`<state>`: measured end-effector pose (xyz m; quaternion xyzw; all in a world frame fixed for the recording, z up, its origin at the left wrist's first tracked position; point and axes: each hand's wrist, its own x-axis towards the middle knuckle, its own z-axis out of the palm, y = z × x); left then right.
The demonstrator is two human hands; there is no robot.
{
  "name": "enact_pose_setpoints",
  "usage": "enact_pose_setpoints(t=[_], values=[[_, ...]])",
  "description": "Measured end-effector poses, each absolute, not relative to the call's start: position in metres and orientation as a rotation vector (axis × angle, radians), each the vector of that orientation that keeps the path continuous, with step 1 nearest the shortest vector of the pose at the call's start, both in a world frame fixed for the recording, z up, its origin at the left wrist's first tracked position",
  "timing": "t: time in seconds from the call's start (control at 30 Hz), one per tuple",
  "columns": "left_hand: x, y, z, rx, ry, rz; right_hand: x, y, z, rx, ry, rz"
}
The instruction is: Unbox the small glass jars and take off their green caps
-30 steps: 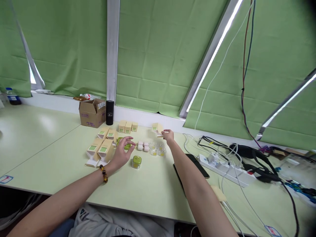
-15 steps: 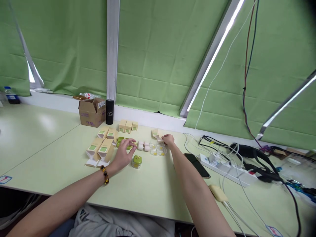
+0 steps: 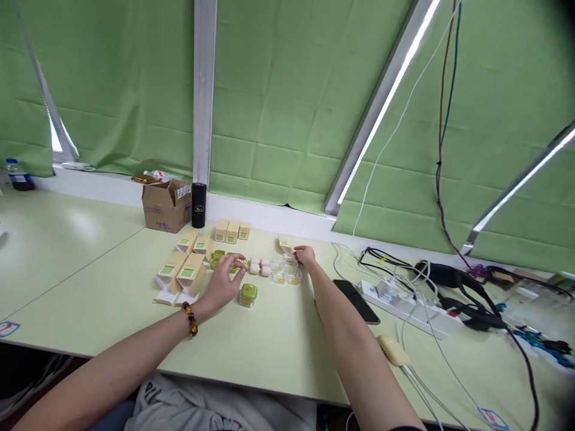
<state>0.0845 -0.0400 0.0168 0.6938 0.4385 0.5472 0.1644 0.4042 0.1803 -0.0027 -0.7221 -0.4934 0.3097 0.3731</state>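
While the right hand [image 3: 305, 255] has its fingertips at the near right side of an open beige carton [image 3: 284, 243] toward the table's far edge, I cannot tell whether they pinch it. The left hand [image 3: 224, 279], a beaded bracelet [image 3: 189, 318] at its wrist, hangs with fingers curved and thumb set a narrow gap away, partly hiding the green lids [image 3: 218, 254] behind it.

Between the hands sit small pinkish-white cups [image 3: 254, 269] and, just beside them to the right, clear containers [image 3: 293, 278] with yellow in the bottom. One green-lidded clear box [image 3: 248, 294] stands nearer the table's front edge. Left of the left hand, four beige cartons [image 3: 192, 272] stand grouped, the front two with flaps spread; three smaller cartons [image 3: 232, 231] line up farther back.

Along the far edge of the pale green table [image 3: 278, 341] stand an open cardboard box [image 3: 166, 209] and a black cylindrical tumbler [image 3: 199, 205]. On the right, the forearm partly covers a dark flat device [image 3: 357, 301]; past it, a white power strip [image 3: 413, 308] and tangled cables [image 3: 390, 260] crowd that side. Green blinds [image 3: 274, 102] hang behind, divided by pale window frames [image 3: 203, 90].
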Motion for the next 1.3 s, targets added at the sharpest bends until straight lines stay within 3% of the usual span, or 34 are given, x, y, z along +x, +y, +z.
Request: enact_pose_setpoints(t=[0.33, 0.53, 0.67, 0.77, 0.97, 1.3], values=[[0.082, -0.041, 0.015, 2.008, 1.198, 1.449, 0.391, 0.162, 0.014, -1.748, -1.178, 0.605], [0.071, -0.042, 0.018, 2.224, 1.098, 1.174, 0.362, 0.125, 0.049, -1.459, -1.096, 0.337], [0.069, -0.041, 0.014, 2.319, 1.087, 1.017, 0.319, 0.077, 0.046, -1.257, -1.159, 0.303], [0.07, -0.04, 0.009, 2.304, 1.118, 0.977, 0.292, 0.036, 0.025, -1.013, -1.21, 0.427], [0.074, -0.032, 0.002, 2.06, 1.043, 1.136, 0.277, -0.007, -0.016, -0.941, -1.152, 0.853], [0.074, -0.023, 0.013, 1.694, 0.974, 1.321, 0.258, -0.034, -0.012, -0.541, -1.108, 1.76]])
